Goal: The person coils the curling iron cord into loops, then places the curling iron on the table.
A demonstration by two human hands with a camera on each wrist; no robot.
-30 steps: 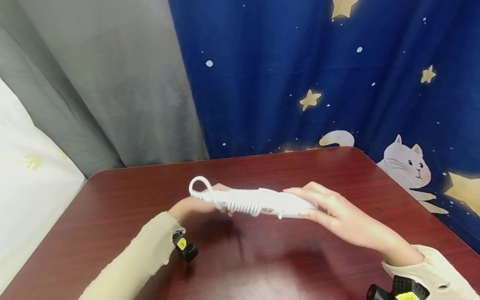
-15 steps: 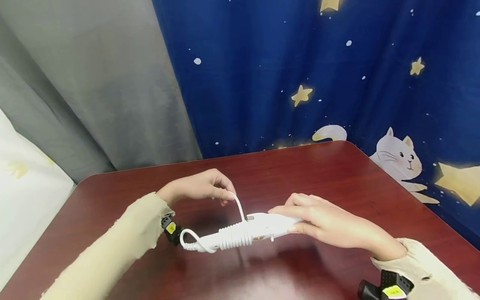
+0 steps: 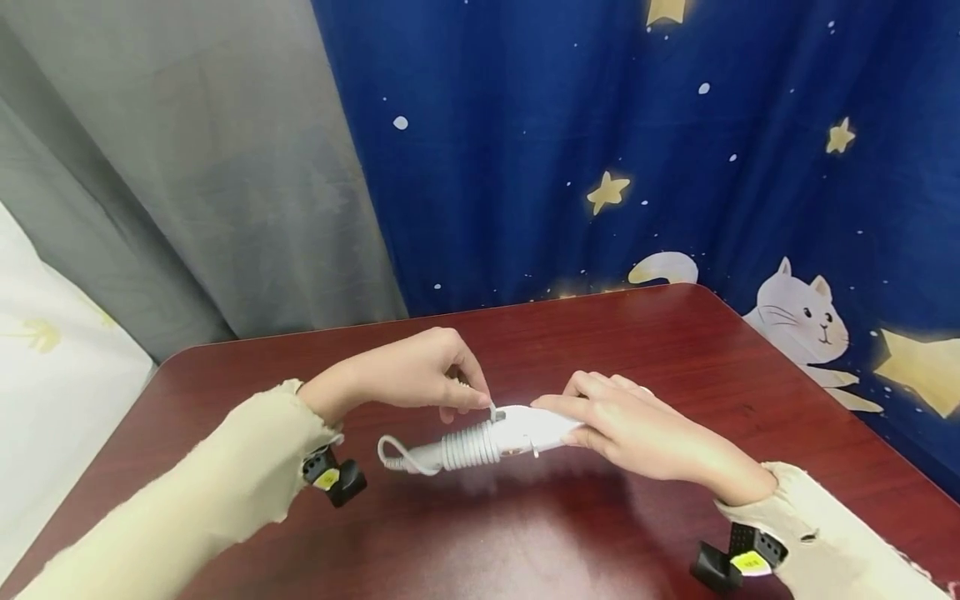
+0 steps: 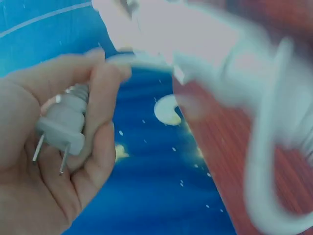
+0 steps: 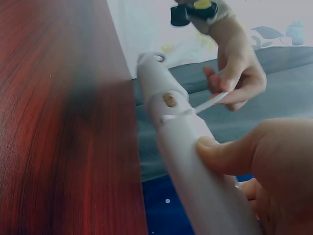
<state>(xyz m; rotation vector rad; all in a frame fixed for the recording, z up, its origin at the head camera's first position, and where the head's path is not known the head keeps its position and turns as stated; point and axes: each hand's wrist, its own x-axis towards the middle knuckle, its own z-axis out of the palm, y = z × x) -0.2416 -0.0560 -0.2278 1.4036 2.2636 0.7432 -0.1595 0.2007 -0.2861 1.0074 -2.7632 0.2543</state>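
Observation:
A white hair straightener [image 3: 528, 427], its white power cord [image 3: 470, 447] wound in several turns round the handle, is held above the table. My right hand [image 3: 637, 429] grips the body at its right end, and in the right wrist view the thumb [image 5: 220, 154] presses along its side. My left hand [image 3: 420, 371] pinches the free end of the cord close to the body. The two-pin plug [image 4: 63, 122] lies within that hand's curled fingers in the left wrist view. A loop of cord [image 3: 386, 450] sticks out at the handle's left end.
Below lies a dark red wooden table [image 3: 315, 533] with rounded far corners. Behind it hang a grey curtain [image 3: 262, 208] and a blue starry curtain [image 3: 510, 167] with a cat print. White fabric [image 3: 45, 350] hangs at the left.
The left hand has left the handle and now pinches the cord's free end, drawn close to the body. The straightener dropped lower, then rose slightly, still in the right hand.

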